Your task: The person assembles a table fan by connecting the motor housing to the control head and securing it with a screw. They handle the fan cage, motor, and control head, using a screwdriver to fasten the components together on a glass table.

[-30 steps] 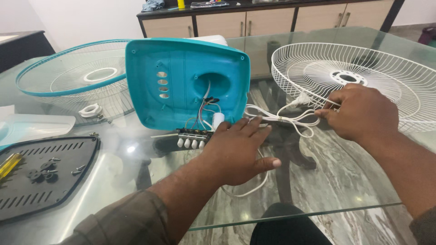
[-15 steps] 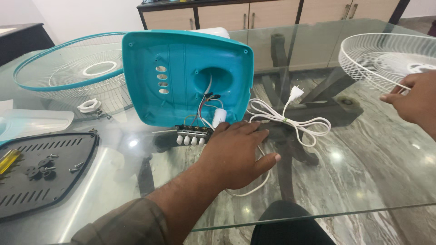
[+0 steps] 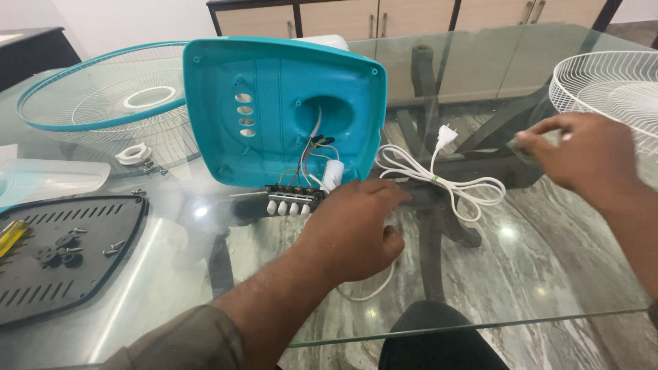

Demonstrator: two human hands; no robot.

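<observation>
A teal plastic fan base (image 3: 274,89) stands tilted on the glass table (image 3: 548,274), its hollow underside facing me with coloured wires and a white capacitor (image 3: 333,175) showing. A black switch block with white buttons (image 3: 291,202) hangs at its lower edge. My left hand (image 3: 356,229) lies palm down on the glass just right of the switch block, fingers slightly curled over the white power cord. The cord's bundled coil (image 3: 445,185) and plug (image 3: 447,136) lie to the right. My right hand (image 3: 589,157), blurred, hovers right of the coil, holding nothing.
A white wire fan guard (image 3: 617,89) sits at the far right, a teal-rimmed guard (image 3: 89,103) at the back left. A black base plate (image 3: 62,260) with loose screws, a yellow screwdriver (image 3: 12,236), a white ring nut (image 3: 133,153) and a translucent blade (image 3: 48,181) lie at the left.
My right hand pushed the white guard away to the right, let go, and has come back toward the cord coil. My left hand's fingers have curled in slightly.
</observation>
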